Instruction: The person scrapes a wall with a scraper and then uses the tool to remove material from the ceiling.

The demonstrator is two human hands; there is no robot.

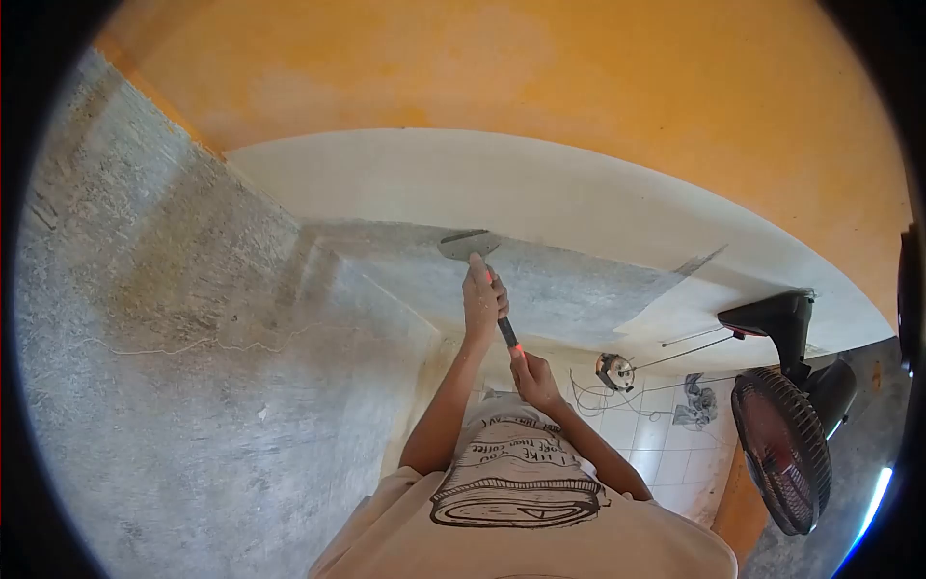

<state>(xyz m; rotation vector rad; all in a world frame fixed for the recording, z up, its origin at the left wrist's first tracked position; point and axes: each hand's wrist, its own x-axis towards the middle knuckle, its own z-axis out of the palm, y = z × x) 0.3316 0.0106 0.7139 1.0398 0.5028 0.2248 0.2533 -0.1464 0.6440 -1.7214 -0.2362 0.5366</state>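
Gripped in both bare hands: a wide, flat grey metal scraper (468,248) with a black-and-red handle, raised to the wall at the upper edge of a smooth grey patch (569,289), just below a cream painted band (463,169). Left hand (480,297) clamped round the handle near the blade; right hand (535,378) closed on its lower end.

Up at right, fixed to the wall, a black fan with a round wire cage (779,449), blocking part of the view behind. Below, on white square floor tiles (648,434), a small round black-and-orange device (614,372), loose thin cables and a crumpled grey bundle (695,402). Close on the left, a rough, mottled grey wall (193,289); overhead, a broad orange surface (540,77).

Hard to make out: the bundle's material and the device's kind. Partly hidden behind fingers: the handle. Cut off at right by the dark lens rim: a black object (907,299). Cannot tell whether blade and wall actually touch.
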